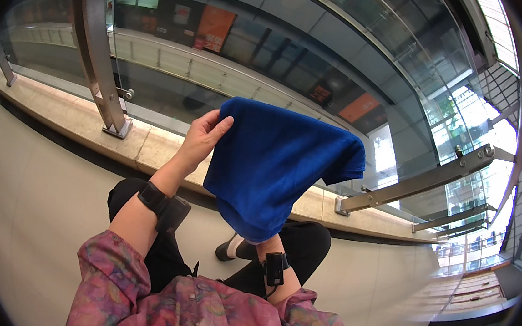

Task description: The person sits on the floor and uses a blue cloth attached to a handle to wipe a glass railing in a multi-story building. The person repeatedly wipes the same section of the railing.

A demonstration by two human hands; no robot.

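Note:
A blue cloth (265,163), which looks like a microfibre towel, is spread in the air in front of me. My left hand (206,133) pinches its upper left edge, with the thumb on the near side and the fingers behind. The cloth drapes over my right hand (271,245), so only the part near the wrist shows and its fingers are hidden. On the right, a folded corner of the cloth hangs down. Black devices are strapped to my left forearm (167,208) and right wrist (274,268).
Before me a glass railing (165,83) with metal posts (103,63) stands on a low stone ledge (163,151). More slanting posts (415,178) rise on the right. Pale, smooth floor (42,179) surrounds my bent legs. Beyond the glass lie a walkway and shopfronts with orange signs (215,26).

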